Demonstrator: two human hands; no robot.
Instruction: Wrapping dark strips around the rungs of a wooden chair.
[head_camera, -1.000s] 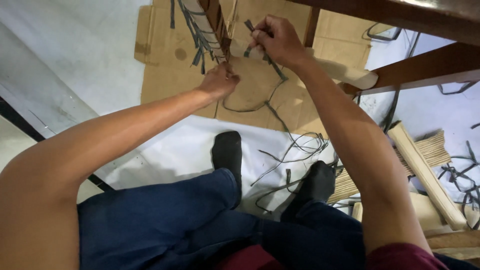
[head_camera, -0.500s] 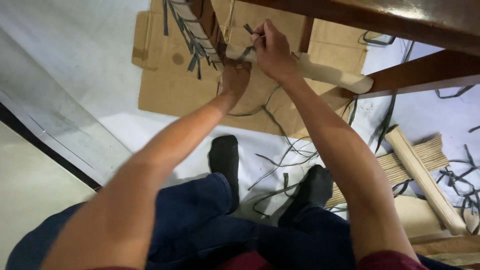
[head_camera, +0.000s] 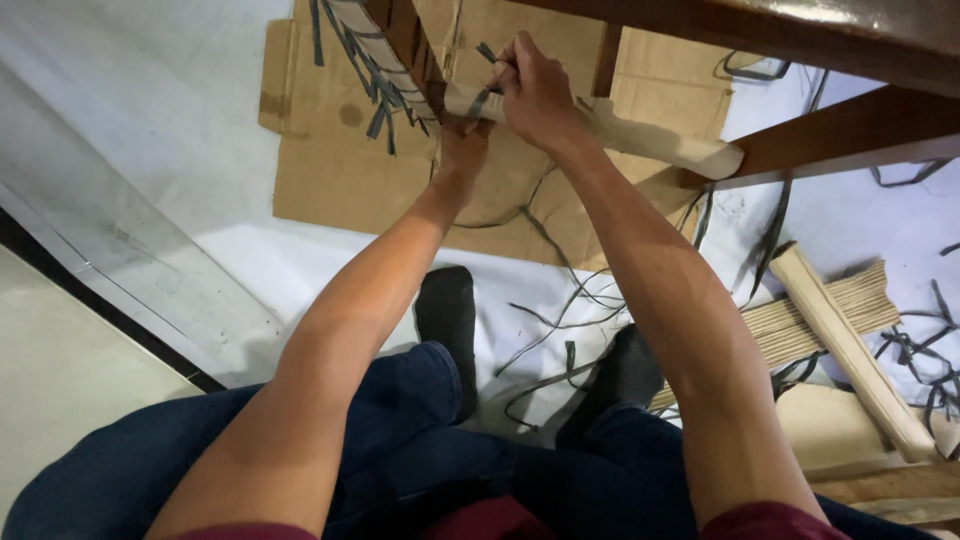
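Top centre of frame: right hand (head_camera: 535, 95) is closed around a dark strip (head_camera: 487, 55), pinching it against the paper-wrapped wooden rail (head_camera: 640, 135) that runs toward the right. Left hand (head_camera: 462, 150) sits just below and left of it, pressed up against the underside of the same rail where it meets the slanted wooden frame piece (head_camera: 400, 40). Its fingers are hidden behind the rail, so I can't tell if it grips or just braces.

Progress, as a judgement: the slanted piece at upper left already carries a run of dark strips (head_camera: 370, 75) with loose ends hanging off, so that section looks worked. The rail under the hands shows only the one strip being handled, and the stretch toward the right is bare wrap. Looks like an early-to-middle stage, with most of that rail not yet covered.

Around: flattened cardboard (head_camera: 330, 150) lies on the floor under the work. Loose dark strip offcuts (head_camera: 560, 310) trail across the white floor between the black-socked feet (head_camera: 447, 310). Right of frame holds a bundle of tan cane (head_camera: 820, 310) with another paper-wrapped rail (head_camera: 850, 350) lying across it.
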